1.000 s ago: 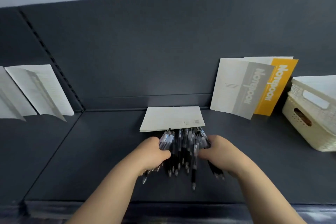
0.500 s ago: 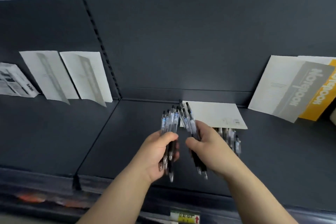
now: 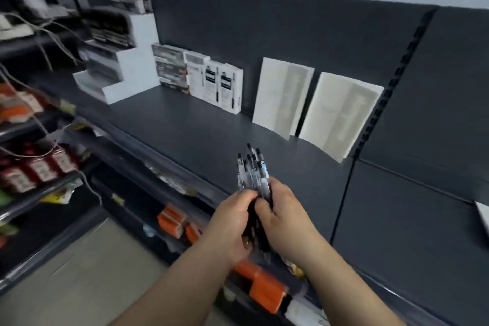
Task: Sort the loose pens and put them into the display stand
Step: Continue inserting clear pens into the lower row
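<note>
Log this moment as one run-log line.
left hand: grips pen bundle | right hand: grips it too | pen bundle: roughly upright, off shelf | white tiered stand: far left on shelf, not reached

This is looking like a shop, most likely a stationery aisle. A long dark metal shelf [image 3: 185, 124] is running along a matching back panel, with a slotted upright [image 3: 391, 82] dividing 2 bays. 2 pale notebooks [image 3: 283, 95] are leaning face-out against the panel, boxed pen packs [image 3: 222, 87] are standing in a row beside them, and a stepped white display stand [image 3: 127, 69] is sitting further left. Blurred label strips [image 3: 169, 180] are lining the shelf's front edge. Orange packs [image 3: 267, 291] are filling a lower shelf, red packs [image 3: 39, 167] are crowding a neighbouring rack, and pale floor [image 3: 79, 272] is showing between them.
</note>
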